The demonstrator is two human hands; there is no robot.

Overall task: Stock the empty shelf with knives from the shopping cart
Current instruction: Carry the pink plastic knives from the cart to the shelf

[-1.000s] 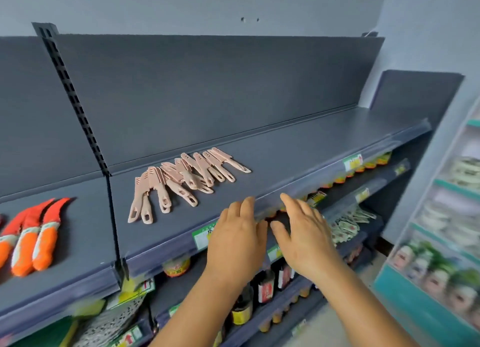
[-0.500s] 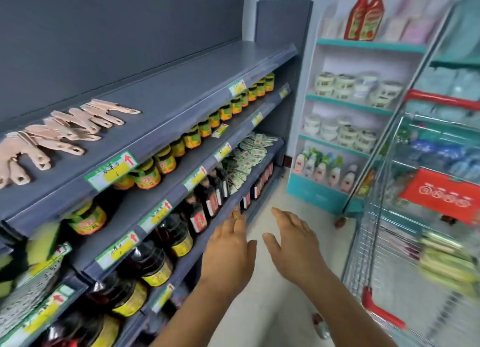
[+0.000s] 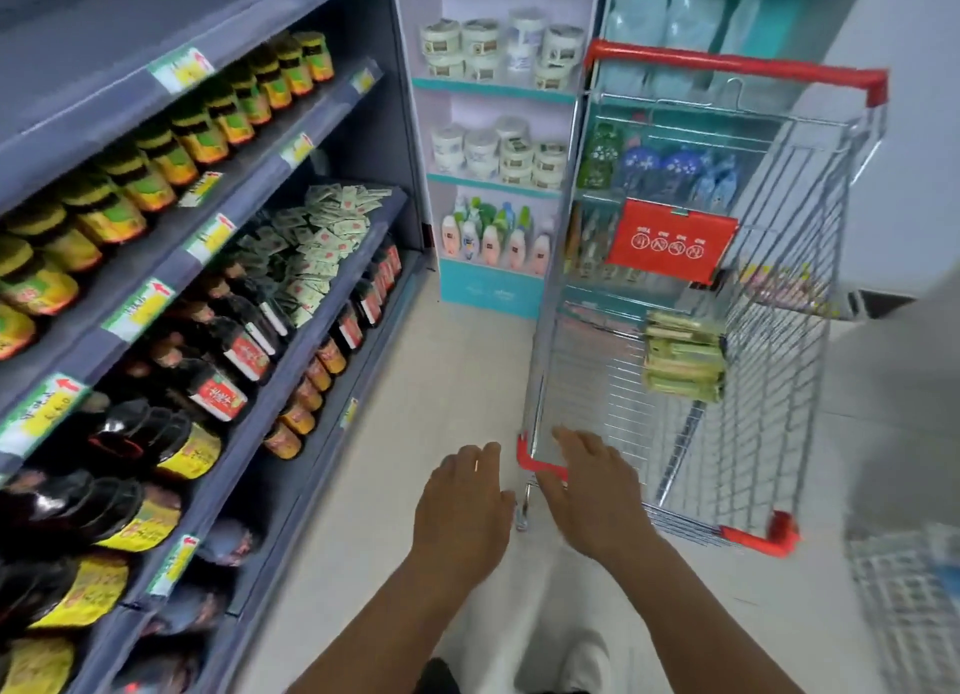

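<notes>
Knives (image 3: 683,363) lie stacked in cart (image 3: 769,298), ahead-right of spread, empty fingers; right hand (image 3: 592,491) nearer than left hand (image 3: 462,506).

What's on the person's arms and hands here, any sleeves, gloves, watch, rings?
Both forearms are bare as far as the frame shows: no sleeves, no gloves. The left hand and right hand show no watch or wristband. A small bright glint on a left finger could be a ring; too blurred to tell.

Head view, downward (aisle floor (image 3: 457,381))
</notes>
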